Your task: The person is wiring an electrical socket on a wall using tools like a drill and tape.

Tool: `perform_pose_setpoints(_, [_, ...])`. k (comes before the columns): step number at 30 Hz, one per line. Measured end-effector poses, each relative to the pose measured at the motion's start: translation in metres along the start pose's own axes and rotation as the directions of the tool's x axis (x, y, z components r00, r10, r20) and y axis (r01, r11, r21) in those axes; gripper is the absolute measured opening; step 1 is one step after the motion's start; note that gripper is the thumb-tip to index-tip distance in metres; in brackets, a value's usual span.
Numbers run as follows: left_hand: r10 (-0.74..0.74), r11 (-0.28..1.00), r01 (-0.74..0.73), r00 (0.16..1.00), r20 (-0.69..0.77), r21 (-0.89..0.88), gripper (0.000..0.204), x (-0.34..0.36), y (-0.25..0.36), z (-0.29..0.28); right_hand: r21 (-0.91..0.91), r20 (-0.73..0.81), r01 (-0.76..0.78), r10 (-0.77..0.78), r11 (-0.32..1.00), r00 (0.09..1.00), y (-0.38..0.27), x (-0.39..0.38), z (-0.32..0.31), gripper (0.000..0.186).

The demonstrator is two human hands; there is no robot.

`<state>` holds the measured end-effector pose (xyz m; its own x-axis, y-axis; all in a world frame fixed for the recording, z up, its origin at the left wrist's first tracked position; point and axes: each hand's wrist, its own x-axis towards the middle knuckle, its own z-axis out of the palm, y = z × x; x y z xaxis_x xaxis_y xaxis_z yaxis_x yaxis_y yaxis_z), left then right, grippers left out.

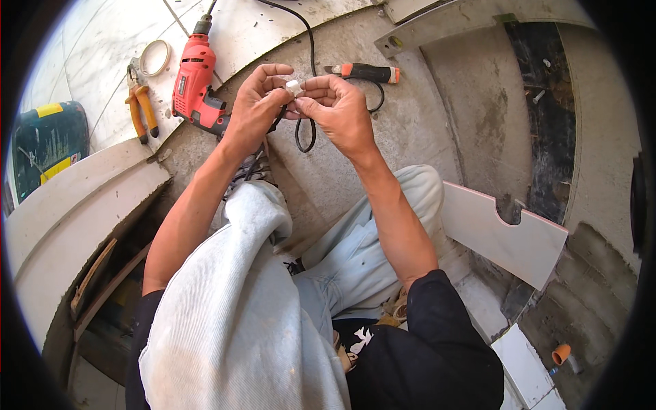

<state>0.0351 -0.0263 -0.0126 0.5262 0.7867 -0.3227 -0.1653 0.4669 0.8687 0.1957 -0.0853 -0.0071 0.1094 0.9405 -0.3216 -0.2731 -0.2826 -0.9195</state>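
Both of my hands meet at the upper middle, over the concrete floor. Between their fingertips is a small white piece [294,87], mostly covered by the fingers, so its kind is unclear. My left hand [258,101] pinches it from the left with thumb and fingers, and my right hand [335,106] grips it from the other side. A black cord [305,140] loops just under the hands. Close by on the left lies a red power drill [195,82]. Beyond my right hand rests an orange and black hand tool [369,72], its kind hard to tell.
Orange-handled pliers [141,109] and a tape roll [155,58] lie on white tiles at left. A dark green case [51,140] stands farther left. At right are a notched tile [502,229], a long flat metal bar [465,20] and an orange pipe end [561,353].
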Motion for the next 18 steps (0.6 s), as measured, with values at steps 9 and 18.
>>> perform_pose_setpoints(9, [-0.144, 0.989, 0.148, 0.964, -0.225, 0.001, 0.033, 0.001, 0.012, 0.012, -0.176, -0.101, 0.11, -0.13, 0.978, 0.986, -0.004, -0.007, 0.013, 0.014])
perform_pose_setpoints(18, [-0.395, 0.914, 0.405, 0.877, -0.272, -0.021, 0.024, 0.008, 0.013, 0.003, -0.292, -0.079, 0.231, -0.265, 0.928, 0.961, 0.008, -0.004, 0.017, 0.015])
